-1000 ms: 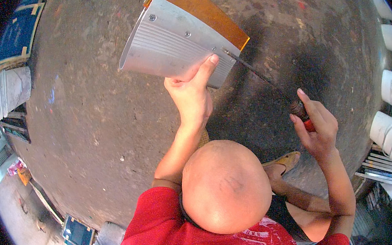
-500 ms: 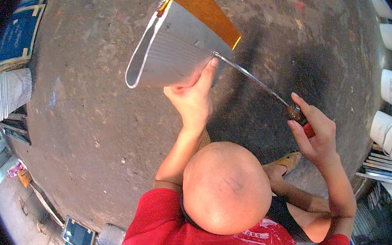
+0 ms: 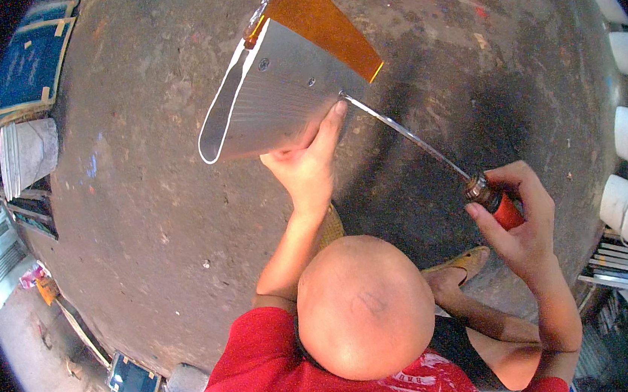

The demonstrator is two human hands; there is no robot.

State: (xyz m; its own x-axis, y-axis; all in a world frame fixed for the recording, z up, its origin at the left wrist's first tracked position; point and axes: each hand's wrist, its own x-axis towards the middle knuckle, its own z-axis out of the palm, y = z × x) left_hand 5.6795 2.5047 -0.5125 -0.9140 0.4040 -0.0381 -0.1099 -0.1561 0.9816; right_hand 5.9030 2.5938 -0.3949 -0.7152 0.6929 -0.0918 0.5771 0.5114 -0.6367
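A grey metal squeegee with a tapering, hollow-ended holder is gripped along its lower edge by my left hand, thumb pressed on its face. An amber blade sticks out of its far edge. Screw heads show along the metal face. My right hand pinches the brown and red handle of a screwdriver between thumb and fingers. The long shaft reaches up and left, and its tip meets the squeegee at a screw point just beyond my left thumb.
Under the squeegee lies a stained dark concrete floor. White buckets line the right side, with stacked frames beside them. On the left stand a bucket and a blue taped screen frame. A sandalled foot is near my right arm.
The squeegee has dropped slightly toward me and tilted a little. My right fingers have shifted around the screwdriver handle, now curled near its top. The tip stays at the same screw point.
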